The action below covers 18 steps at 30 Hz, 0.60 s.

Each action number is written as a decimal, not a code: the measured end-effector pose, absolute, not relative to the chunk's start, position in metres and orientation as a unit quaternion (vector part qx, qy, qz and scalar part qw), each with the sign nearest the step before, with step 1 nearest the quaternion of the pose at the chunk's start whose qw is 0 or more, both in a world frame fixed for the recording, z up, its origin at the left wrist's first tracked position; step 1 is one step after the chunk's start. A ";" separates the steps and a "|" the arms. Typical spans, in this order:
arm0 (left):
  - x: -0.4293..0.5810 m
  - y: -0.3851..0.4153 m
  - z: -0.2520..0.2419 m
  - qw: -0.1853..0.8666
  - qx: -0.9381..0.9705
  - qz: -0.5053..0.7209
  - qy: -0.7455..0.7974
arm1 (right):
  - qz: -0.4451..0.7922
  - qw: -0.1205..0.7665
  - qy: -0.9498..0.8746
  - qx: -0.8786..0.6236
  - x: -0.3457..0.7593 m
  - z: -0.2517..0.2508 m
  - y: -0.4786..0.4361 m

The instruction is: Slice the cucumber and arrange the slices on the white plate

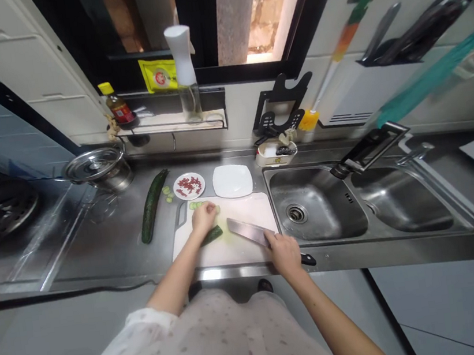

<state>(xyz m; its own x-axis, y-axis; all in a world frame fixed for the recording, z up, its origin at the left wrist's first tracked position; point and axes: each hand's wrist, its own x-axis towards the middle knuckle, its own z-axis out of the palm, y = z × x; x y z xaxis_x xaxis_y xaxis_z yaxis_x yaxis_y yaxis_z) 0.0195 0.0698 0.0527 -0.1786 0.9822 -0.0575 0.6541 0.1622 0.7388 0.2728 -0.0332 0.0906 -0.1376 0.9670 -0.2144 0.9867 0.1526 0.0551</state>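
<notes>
My right hand [283,248] is wrapped round the black handle of a kitchen knife [247,231], its broad blade lying over the right part of the white cutting board [247,255]. Over the board's upper left, my left hand [205,216] is closed in a pinch, with a pale green cucumber slice [217,209] at its fingertips. Below that hand lies a cut piece of cucumber [213,235], partly hidden by my wrist. A few more cucumber slices [194,205] rest along the board's top edge.
Left of the board lie a whole cucumber [153,206] and loose slices [167,195]. Behind it stand a plate of chopped red and white bits [190,186] and a white square plate [232,180]. A lidded pot [103,170] is further left, a double sink [319,204] right.
</notes>
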 end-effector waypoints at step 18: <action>0.000 0.100 0.023 0.169 0.644 0.244 0.706 | -0.054 0.077 0.751 0.653 0.272 0.085 -0.033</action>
